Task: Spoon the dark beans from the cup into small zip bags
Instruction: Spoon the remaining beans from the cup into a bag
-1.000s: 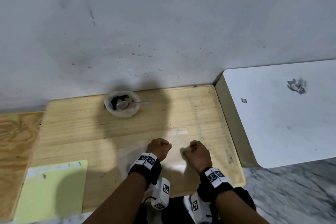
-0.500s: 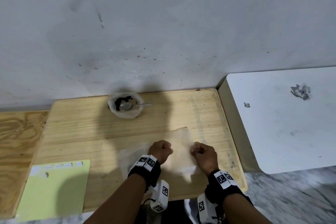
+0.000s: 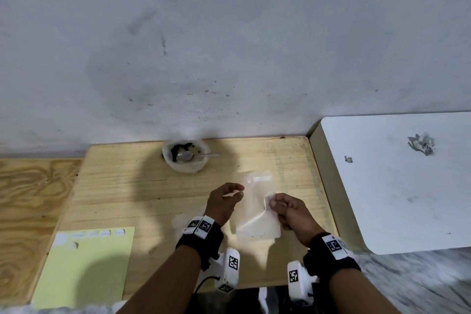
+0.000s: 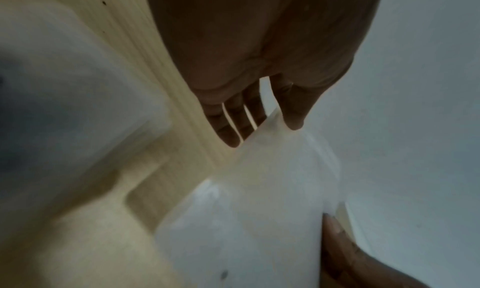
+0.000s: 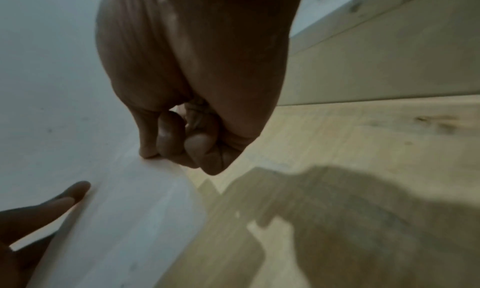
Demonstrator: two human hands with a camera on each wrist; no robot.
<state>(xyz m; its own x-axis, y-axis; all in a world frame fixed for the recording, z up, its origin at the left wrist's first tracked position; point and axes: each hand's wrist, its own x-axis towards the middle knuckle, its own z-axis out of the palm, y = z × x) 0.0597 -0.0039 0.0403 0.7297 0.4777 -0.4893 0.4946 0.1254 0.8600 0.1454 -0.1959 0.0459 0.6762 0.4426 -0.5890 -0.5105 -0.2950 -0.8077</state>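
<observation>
Step in hand: readying one zip bag (image 3: 257,209) for filling; I judge its mouth is not yet opened, though the haze of the film makes that hard to tell.
Right hand: the right hand (image 3: 293,214) pinches the bag's right edge between thumb and curled fingers (image 5: 197,146), holding it lifted above the wooden board (image 3: 122,186).
Left hand: the left hand (image 3: 223,202) is spread and relaxed beside the bag's left edge, its fingertips (image 4: 231,138) at or just off the film; whether they touch, I cannot tell.
Bag: clear, limp, empty, creased near the pinch, over the middle of the board toward its near edge.
Cup: the white cup (image 3: 186,157) stands at the board's far edge against the wall, dark beans (image 3: 182,148) low inside, well apart from the bag.
Spoon: the spoon (image 3: 193,155) lies in the cup, handle over the rim pointing right.
Doing it well: probably take the two lips of the zip end, one in each hand, and peel them apart; then hold the mouth wide and upright with the left so the right is free for the spoon.
Risk: thin film clings and folds shut; a loose hold may let beans spill on the board.
Also there: a yellow-green sheet (image 3: 84,267) at the near left corner; a white table (image 3: 397,181) to the right.
</observation>
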